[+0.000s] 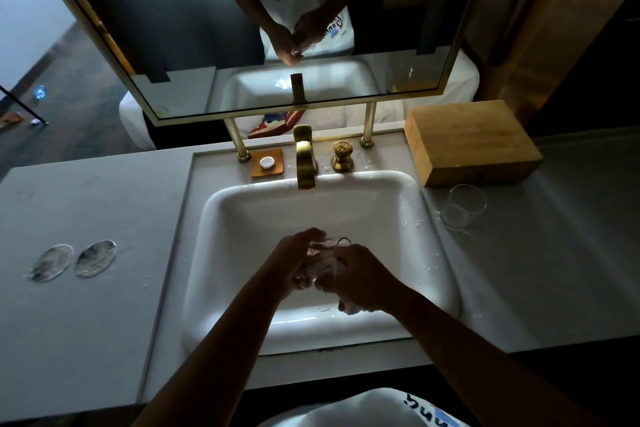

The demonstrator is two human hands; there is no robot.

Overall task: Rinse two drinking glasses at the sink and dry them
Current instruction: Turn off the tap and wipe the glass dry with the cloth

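Over the sink (408,218), 1 glass (327,248) is held tilted between both hands. It is gripped by the left hand (294,260), while a white cloth (323,269) is pressed against it by the curled fingers of the right hand (360,277). No water is seen running from the tap (305,158). Drying of this glass is judged to be under way. The 2nd glass (464,206) is seen upright on the wet counter (554,253) right of the sink, beside a wooden box (471,142); whether it is dry cannot be told.
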